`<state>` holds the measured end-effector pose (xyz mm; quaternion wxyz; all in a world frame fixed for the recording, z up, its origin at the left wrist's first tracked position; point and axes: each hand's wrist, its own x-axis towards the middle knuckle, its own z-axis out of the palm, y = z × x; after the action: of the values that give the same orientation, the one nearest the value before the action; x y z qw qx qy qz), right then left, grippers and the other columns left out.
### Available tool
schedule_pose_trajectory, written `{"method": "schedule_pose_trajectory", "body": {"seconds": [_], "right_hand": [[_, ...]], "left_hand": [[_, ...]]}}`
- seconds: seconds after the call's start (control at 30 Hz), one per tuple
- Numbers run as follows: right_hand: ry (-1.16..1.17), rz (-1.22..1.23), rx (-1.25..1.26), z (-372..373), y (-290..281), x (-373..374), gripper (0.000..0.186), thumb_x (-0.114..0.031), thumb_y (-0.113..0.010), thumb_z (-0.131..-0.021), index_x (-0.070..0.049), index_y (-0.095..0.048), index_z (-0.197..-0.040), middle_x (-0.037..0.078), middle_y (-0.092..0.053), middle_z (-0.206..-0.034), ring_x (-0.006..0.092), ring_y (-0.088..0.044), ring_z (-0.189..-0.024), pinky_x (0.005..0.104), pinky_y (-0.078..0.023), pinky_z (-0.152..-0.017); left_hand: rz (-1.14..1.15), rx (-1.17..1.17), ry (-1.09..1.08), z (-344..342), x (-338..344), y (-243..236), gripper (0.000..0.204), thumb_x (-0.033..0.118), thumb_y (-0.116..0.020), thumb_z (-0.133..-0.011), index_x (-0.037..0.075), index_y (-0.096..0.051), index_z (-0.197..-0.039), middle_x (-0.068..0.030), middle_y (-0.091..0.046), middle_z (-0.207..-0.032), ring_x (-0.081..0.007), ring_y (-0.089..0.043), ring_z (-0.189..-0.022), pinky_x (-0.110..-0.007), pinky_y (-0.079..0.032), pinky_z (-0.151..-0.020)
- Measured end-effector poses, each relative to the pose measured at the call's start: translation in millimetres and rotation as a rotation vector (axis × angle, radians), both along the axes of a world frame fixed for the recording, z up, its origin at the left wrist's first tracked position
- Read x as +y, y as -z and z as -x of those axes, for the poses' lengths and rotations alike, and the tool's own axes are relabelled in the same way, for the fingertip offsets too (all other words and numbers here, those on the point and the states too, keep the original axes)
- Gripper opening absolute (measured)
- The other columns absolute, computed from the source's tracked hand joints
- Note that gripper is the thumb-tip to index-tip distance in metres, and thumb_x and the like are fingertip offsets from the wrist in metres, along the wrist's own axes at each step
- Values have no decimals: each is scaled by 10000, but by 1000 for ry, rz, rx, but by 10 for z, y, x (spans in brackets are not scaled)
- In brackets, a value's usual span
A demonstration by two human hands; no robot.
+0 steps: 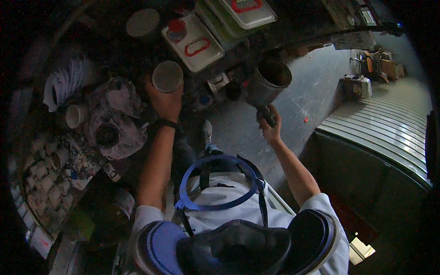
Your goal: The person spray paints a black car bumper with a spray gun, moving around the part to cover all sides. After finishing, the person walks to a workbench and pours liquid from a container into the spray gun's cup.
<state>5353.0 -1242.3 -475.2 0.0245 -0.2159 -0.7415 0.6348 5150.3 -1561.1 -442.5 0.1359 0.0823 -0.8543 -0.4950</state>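
Note:
My left hand [166, 101] is wrapped round a pale, round-topped cup [167, 76], held upright over the dark bench. To the right, my right hand [271, 127] grips the dark handle of an open metal cup [274, 73]. The cup's mouth faces up and its inside looks dark; I cannot make out how full it is. A gap separates the two cups. Between them, small objects, among them a pale box-like piece [217, 83], lie in shadow. Left of my left hand sits a bundle of crumpled, stained cloth or plastic [117, 123] with a dark round opening.
Rectangular cans with red handles, such as a white one [196, 57], stand at the back. Another round container [142, 23] is at far left. Stacked white cups [68, 85] and a pale litter heap [48, 181] line the left. A respirator [233, 250] hangs at my chest.

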Motion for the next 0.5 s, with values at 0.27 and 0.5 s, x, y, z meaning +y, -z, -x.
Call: {"method": "schedule_pose_trajectory", "body": {"seconds": [0.27, 0.5], "right_hand": [[43, 112, -91, 62, -262, 7, 649, -26, -667, -884, -69, -401, -1474, 115, -673, -1168, 164, -666, -876, 261, -504, -637], [28, -23, -3, 113, -290, 22, 634, -28, -650, -814, 8, -460, -1418, 81, -677, -940, 129, -613, -672, 260, -499, -550]], "left_hand": [[44, 39, -2, 8, -113, 428, 1000, 202, -906, -718, -22, -293, -1474, -232, -492, -1410, -377, -505, -1303, -465, -409, -1090], [66, 58, 10, -11, -115, 397, 1038, 185, -885, -731, -14, -236, -1517, -245, -411, -1488, -395, -444, -1362, -470, -387, -1118]]}}
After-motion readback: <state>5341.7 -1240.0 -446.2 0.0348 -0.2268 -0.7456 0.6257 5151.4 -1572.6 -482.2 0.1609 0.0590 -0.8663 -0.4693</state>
